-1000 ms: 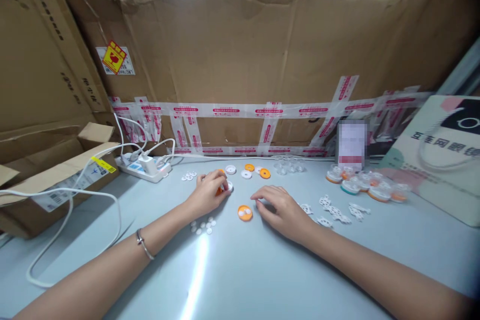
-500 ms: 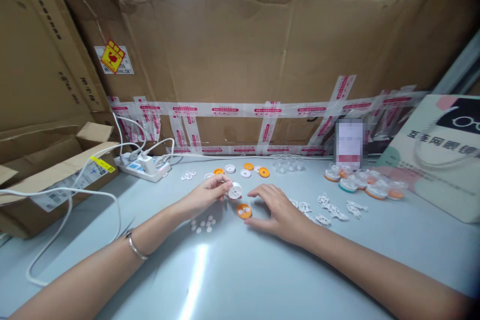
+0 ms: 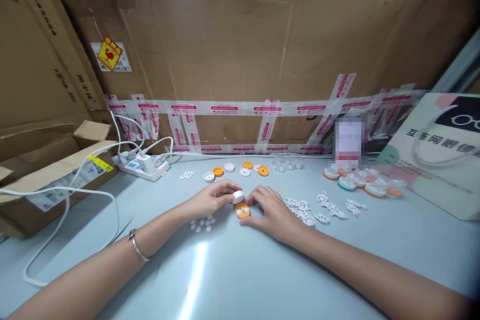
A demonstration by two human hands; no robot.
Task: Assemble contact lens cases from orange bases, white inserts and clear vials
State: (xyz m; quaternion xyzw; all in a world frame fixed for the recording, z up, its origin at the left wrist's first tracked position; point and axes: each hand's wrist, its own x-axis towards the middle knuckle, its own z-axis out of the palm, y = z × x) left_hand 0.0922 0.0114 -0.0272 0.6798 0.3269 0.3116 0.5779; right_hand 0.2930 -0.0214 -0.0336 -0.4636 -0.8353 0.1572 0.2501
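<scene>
Currently, cardboard (image 3: 240, 50): upright behind the table.
Table (image 3: 247, 270): carries all parts.
Right hand (image 3: 272, 212): thumb and fingers apart, curved about the right side of the orange dish; firm contact cannot be told.
Left hand (image 3: 204, 201): thumb and fingertips pinched on the white disc.
Clear-topped discs (image 3: 375, 187): grouped at right; judged complete.
Openwork pieces (image 3: 332, 210): loose, right of the right hand; judged unused.
Orange dish (image 3: 243, 215): on the table between the hands, small white pieces inside; judged partly assembled.
White disc (image 3: 238, 196): tilted at the dish's far edge; seating not done.
Loose discs (image 3: 218, 172): orange and white, at the back; judged left to assemble.
White buttons (image 3: 208, 228): scattered near the left wrist; judged unused.
</scene>
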